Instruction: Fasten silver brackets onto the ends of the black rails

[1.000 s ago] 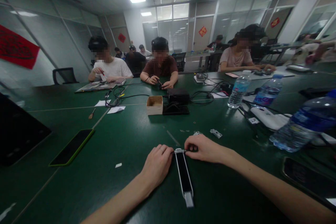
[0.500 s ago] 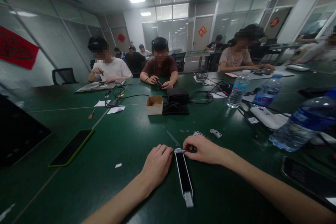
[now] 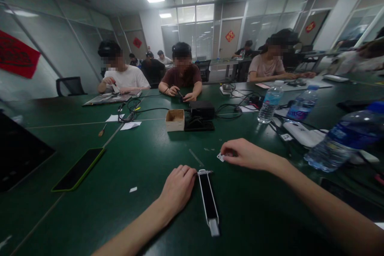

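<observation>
On the green table in front of me lies a long, narrow white frame (image 3: pixel 216 211) with a dark middle and a pale block at its near end. A thin metal-looking crossbar (image 3: pixel 207 172) sits across its far end. My left hand (image 3: pixel 179 187), wearing a ring, is closed with its fingertips on the crossbar's left end. Farther off and to the right, my right hand (image 3: pixel 244 154) pinches a small white piece with holes (image 3: pixel 220 157) at the tabletop. Its fingers partly hide that piece.
A green-edged phone (image 3: pixel 78 170) lies left. An open cardboard box (image 3: pixel 175 121) and a black device (image 3: pixel 201 111) stand ahead. Water bottles (image 3: pixel 270 102), cables and a white power strip (image 3: pixel 303 134) crowd the right. Co-workers (image 3: pixel 181 76) sit opposite.
My right hand has let go of the crossbar's right end and moved right and away from me, onto the small white piece. My left hand has stayed at the crossbar.
</observation>
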Demonstrator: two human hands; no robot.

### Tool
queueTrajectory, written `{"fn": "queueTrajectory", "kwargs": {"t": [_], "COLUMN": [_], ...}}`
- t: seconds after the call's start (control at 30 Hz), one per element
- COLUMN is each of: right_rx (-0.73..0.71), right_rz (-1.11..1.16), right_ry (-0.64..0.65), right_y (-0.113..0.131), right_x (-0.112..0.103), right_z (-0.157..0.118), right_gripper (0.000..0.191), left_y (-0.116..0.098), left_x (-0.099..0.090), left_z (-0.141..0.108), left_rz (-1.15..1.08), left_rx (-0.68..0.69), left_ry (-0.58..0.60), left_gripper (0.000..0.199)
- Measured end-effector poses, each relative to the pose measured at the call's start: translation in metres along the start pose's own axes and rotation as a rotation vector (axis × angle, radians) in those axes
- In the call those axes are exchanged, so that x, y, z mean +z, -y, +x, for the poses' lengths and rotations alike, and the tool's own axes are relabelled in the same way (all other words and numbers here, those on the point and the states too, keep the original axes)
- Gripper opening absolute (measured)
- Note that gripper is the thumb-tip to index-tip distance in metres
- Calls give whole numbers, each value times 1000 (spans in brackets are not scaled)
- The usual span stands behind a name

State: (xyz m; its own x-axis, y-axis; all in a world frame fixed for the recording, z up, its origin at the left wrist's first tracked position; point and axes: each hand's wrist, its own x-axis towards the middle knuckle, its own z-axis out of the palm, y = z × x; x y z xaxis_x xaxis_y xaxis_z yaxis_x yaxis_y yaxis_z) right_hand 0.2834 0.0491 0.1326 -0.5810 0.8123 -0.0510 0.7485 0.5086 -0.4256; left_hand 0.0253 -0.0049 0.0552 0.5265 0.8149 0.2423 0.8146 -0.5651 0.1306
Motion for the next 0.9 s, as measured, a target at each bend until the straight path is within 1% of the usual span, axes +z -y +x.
{"fn": "queueTrajectory", "kwargs": {"t": [0.07, 0.13, 0.23, 0.3, 0.43, 0.57, 0.63, 0.77, 0.9], "right_rx": [90, 189, 291, 329, 365, 351, 349, 400, 432], "right_rz": [-76, -155, -207, -205, -187, -156, -124, -121, -177], "right_ry": [40, 112, 205, 229, 222, 176, 176, 208, 264], "right_y": [-10, -19, -28, -29, -31, -39, -40, -37, -30], "right_x": [-10, -15, -15, -12, -1, 7, 8, 9, 12], "right_z": [-4, -6, -7, -6, -2, 1, 1, 1, 0], "right_gripper": [16, 13, 13, 14, 13, 10, 9, 6, 14], "left_y": [0, -1, -1, 0, 1, 0, 0, -1, -2], "left_x": [-1, -2, -3, -2, -1, -2, -3, -4, -5], "left_z": [0, 0, 0, 1, 2, 2, 1, 0, 0], "left_rz": [-9, -12, -16, -16, -17, -24, -29, -36, -10], "left_rx": [-8, -13, -13, -12, -5, -5, -8, -16, -15], "left_ry": [12, 13, 12, 10, -2, 2, 13, 20, 19], "left_gripper": [16, 16, 17, 18, 18, 17, 17, 17, 18]}}
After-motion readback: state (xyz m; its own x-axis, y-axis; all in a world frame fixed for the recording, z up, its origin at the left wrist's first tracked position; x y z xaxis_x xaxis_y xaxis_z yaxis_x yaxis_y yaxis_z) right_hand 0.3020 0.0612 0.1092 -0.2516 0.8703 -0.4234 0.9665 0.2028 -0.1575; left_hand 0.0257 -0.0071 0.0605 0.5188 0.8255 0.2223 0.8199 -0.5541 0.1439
